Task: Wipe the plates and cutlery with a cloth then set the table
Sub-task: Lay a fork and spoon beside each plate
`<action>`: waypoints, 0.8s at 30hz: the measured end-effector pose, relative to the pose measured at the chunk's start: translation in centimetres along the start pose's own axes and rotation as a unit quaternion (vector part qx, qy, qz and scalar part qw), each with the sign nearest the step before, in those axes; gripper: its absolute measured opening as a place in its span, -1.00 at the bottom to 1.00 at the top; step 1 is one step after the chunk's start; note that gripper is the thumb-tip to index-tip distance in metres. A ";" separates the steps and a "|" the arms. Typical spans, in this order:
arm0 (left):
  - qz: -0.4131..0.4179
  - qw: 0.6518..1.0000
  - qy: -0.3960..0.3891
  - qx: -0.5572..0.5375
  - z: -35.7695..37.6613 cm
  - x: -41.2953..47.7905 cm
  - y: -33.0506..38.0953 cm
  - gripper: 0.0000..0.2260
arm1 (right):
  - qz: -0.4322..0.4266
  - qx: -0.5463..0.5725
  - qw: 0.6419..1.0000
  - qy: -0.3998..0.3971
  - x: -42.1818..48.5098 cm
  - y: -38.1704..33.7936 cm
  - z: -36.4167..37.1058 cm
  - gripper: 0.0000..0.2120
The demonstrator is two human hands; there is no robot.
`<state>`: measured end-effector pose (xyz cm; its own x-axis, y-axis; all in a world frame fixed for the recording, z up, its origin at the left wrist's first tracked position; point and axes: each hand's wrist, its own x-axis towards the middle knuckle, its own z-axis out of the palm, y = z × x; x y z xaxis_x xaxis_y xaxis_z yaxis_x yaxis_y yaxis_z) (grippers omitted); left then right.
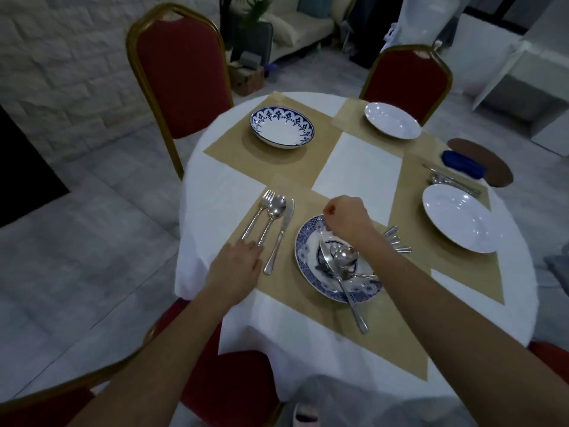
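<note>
Cutlery of silver metal [338,260] is heaped on a round blue-patterned plate [303,251]. One piece seems pinched by the curled right hand [346,217]. A laid silver fork [256,216] is pressed by the flat-fingered left hand [237,263]. Pieces are best lifted singly.

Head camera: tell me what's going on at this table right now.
A person is setting a round table. Their left hand rests flat on the handle ends of a fork and spoon laid beside a knife on the near placemat. Their right hand, fingers curled, seems to pinch one piece from the cutlery pile in the blue patterned plate. A blue-rimmed bowl and two white plates sit on the other placemats; a blue cloth lies at the right edge.
</note>
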<state>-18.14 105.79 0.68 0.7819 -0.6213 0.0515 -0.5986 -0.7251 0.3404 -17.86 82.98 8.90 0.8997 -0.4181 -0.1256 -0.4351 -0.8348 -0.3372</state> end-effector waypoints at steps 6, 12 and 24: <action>-0.022 0.993 0.072 -0.088 1.3 -0.5 10.6 -0.71 | -0.021 -0.038 0.998 -0.050 -0.8 8.6 -3.1 -0.81; -0.191 0.978 -0.031 -0.072 2.2 1.1 18.6 -0.60 | -0.088 -0.042 0.993 -0.069 -1.6 13.2 -4.1 -0.83; -0.335 0.939 -0.067 -0.030 3.7 2.4 22.2 -0.69 | -0.153 -0.081 0.982 -0.075 -1.1 16.4 -4.6 -0.82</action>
<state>-30.18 87.12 4.91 0.9480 -0.0659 -0.3114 0.0345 -0.9513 0.3064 -26.16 68.07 7.80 0.9790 -0.0921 -0.1818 -0.1334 -0.9640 -0.2300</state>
